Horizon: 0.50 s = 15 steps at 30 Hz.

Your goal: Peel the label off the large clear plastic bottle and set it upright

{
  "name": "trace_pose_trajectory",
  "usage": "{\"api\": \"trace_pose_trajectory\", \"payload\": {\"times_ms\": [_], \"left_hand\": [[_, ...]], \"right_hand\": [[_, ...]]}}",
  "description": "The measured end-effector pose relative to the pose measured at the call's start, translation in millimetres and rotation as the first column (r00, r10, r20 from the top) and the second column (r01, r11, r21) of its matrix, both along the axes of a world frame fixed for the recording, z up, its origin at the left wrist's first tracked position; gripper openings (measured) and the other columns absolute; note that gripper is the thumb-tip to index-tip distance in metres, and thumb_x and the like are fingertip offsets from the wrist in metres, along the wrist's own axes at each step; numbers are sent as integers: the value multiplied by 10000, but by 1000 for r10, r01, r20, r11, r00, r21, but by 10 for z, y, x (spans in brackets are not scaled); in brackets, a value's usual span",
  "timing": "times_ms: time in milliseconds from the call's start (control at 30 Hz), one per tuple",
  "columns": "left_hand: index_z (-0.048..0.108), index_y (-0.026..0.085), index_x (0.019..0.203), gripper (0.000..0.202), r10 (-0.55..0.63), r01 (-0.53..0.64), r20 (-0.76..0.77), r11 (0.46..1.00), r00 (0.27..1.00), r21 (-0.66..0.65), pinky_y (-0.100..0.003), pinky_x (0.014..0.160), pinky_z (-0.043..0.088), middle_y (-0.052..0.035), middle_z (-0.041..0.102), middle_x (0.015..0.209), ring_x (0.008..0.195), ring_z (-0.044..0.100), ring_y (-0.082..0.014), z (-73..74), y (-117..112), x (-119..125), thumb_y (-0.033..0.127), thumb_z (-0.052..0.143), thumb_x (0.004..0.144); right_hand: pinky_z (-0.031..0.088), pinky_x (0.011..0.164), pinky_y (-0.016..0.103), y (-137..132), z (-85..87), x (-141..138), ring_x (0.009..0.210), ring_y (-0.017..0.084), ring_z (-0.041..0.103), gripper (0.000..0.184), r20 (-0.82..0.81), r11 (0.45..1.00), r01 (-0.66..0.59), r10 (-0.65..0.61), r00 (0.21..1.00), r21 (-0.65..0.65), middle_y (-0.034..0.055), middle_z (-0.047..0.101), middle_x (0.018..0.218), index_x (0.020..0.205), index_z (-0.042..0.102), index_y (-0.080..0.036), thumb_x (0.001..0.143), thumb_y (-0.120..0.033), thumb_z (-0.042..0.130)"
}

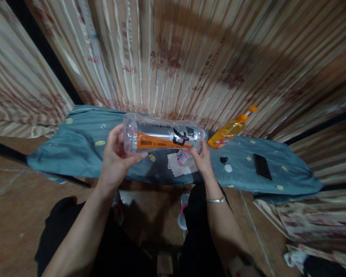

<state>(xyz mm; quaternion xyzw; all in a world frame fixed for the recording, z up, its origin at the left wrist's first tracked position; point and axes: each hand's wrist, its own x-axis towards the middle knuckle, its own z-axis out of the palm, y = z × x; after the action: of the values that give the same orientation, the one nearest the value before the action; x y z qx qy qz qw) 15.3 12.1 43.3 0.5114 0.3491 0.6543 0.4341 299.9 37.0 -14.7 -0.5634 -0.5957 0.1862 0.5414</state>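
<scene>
A clear plastic bottle [164, 135] with an orange, grey and silver label lies sideways in the air between my two hands. My left hand [115, 154] grips its base end, fingers behind and thumb underneath. Around the neck end, my right hand [202, 154] is closed, its fingers partly hidden by the bottle. Beneath the bottle, a small pink-and-white item [182, 157] rests on a white cloth or tissue [177, 168]; its kind I cannot make out.
A narrow table [83, 142] has a blue-green patterned cloth. To the right stand a pump bottle of orange liquid [226, 132], a small black cap-like piece [223, 159], a white round piece [228, 168] and a black phone [262, 166]. A pleated curtain [173, 57] hangs behind.
</scene>
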Motion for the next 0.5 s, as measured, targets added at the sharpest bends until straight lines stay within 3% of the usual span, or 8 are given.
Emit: {"api": "trace_pose_trajectory", "payload": {"times_ms": [500], "left_hand": [[563, 293, 1237, 835, 10, -10, 4, 1000, 1000, 4, -473, 837, 688, -27, 694, 1265, 1214, 656, -350, 4, -2, 14, 290, 983, 515]], "right_hand": [[510, 840, 372, -1, -6, 1, 868, 221, 618, 375, 7, 1000, 4, -4, 1000, 15, 51, 688, 999, 1091, 588, -212, 780, -415, 642]]}}
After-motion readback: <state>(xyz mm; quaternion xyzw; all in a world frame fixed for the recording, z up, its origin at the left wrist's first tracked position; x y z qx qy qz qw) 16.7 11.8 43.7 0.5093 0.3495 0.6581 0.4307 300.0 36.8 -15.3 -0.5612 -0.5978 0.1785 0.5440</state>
